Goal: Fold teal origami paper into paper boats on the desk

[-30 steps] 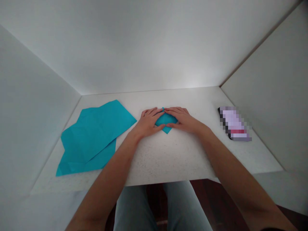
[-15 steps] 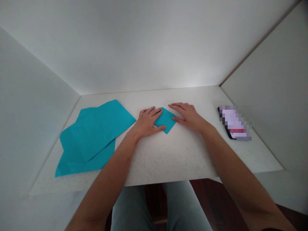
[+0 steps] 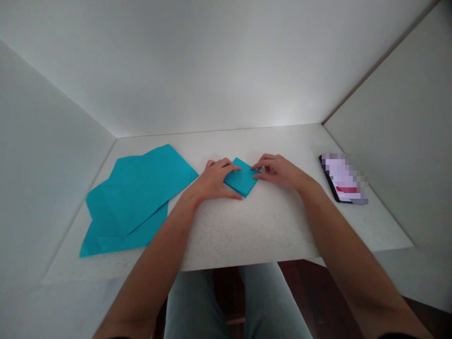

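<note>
Two hands are working on a small folded square of teal paper [image 3: 242, 177] lying corner-forward at the middle of a speckled white countertop [image 3: 247, 230]. The left hand [image 3: 213, 181] is lying open and flat, its fingers pressing over the square's left side. The right hand [image 3: 278, 172] is partly curled, its fingertips [image 3: 256, 168] touching the square's right corner; whether they are pinching it cannot be told. A larger creased teal paper sheet [image 3: 134, 197] is lying just beside the left hand, and a phone [image 3: 341, 179], its screen pixelated, is lying well right of the right hand.
</note>
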`<action>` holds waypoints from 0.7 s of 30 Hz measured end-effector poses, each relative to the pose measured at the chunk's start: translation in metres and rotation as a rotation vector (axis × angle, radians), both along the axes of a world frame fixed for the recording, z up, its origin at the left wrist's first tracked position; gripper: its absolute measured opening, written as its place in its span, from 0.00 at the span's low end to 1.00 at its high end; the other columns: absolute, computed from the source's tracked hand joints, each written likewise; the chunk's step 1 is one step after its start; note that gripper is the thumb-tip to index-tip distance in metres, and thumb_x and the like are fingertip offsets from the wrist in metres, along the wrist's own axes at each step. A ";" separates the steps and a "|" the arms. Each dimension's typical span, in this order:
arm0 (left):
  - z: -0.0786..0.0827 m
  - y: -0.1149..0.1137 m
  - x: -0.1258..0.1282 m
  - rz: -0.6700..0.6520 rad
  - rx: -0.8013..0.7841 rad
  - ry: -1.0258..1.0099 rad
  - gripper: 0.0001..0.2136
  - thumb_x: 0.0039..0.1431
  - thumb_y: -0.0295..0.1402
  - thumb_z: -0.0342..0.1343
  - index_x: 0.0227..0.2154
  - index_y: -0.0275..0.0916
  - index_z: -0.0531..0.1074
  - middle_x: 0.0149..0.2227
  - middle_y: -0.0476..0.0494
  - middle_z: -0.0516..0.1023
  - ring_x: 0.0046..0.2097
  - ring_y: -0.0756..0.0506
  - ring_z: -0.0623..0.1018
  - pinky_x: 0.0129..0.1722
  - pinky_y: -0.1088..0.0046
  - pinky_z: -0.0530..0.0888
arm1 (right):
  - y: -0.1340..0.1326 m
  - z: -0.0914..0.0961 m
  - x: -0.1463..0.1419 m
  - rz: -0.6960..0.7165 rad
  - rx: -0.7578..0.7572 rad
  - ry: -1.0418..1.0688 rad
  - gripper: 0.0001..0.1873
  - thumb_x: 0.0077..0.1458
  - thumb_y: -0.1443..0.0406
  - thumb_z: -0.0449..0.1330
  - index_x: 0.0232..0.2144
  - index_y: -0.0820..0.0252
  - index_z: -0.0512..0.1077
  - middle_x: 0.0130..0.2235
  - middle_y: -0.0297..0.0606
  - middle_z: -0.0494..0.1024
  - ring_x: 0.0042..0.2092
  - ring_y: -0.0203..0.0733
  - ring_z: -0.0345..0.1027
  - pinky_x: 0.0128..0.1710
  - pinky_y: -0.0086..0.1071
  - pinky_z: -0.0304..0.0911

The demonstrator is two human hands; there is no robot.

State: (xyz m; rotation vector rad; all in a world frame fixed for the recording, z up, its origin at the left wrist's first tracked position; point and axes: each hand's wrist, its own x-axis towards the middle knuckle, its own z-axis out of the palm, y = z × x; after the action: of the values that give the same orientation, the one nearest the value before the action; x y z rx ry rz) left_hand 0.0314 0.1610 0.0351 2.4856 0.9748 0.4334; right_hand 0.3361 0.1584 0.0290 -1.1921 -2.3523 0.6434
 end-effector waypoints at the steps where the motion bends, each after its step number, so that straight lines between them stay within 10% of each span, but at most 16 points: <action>1: 0.000 0.001 -0.001 0.008 -0.009 -0.024 0.33 0.52 0.50 0.77 0.59 0.45 0.77 0.57 0.39 0.79 0.56 0.35 0.79 0.64 0.49 0.68 | -0.002 0.002 0.002 0.013 -0.017 0.011 0.22 0.63 0.48 0.70 0.50 0.55 0.85 0.45 0.42 0.81 0.36 0.43 0.75 0.40 0.39 0.70; 8: -0.006 0.012 -0.005 0.163 -0.180 -0.229 0.11 0.66 0.38 0.64 0.48 0.42 0.75 0.45 0.44 0.82 0.43 0.44 0.82 0.46 0.64 0.79 | -0.003 0.000 -0.003 0.006 -0.011 -0.015 0.21 0.65 0.47 0.68 0.48 0.55 0.84 0.41 0.41 0.82 0.35 0.43 0.74 0.38 0.38 0.68; 15: -0.018 0.018 -0.003 0.213 0.042 -0.181 0.16 0.65 0.33 0.65 0.54 0.44 0.77 0.54 0.40 0.78 0.52 0.41 0.80 0.57 0.58 0.77 | -0.001 -0.012 -0.023 -0.170 0.140 -0.067 0.17 0.68 0.57 0.64 0.56 0.55 0.75 0.45 0.44 0.82 0.41 0.50 0.76 0.43 0.41 0.67; 21: -0.014 0.016 0.001 0.178 0.048 -0.013 0.07 0.72 0.37 0.60 0.47 0.45 0.82 0.46 0.43 0.83 0.50 0.39 0.81 0.58 0.53 0.70 | -0.005 -0.009 -0.039 0.019 0.142 -0.132 0.12 0.74 0.62 0.57 0.52 0.53 0.80 0.44 0.42 0.82 0.46 0.48 0.77 0.48 0.41 0.63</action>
State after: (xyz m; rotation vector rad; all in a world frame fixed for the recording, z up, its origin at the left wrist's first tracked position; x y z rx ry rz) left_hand 0.0323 0.1770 0.0211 2.4444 1.1985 0.5340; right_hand 0.2973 0.1530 0.0197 -1.1827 -2.4749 0.4062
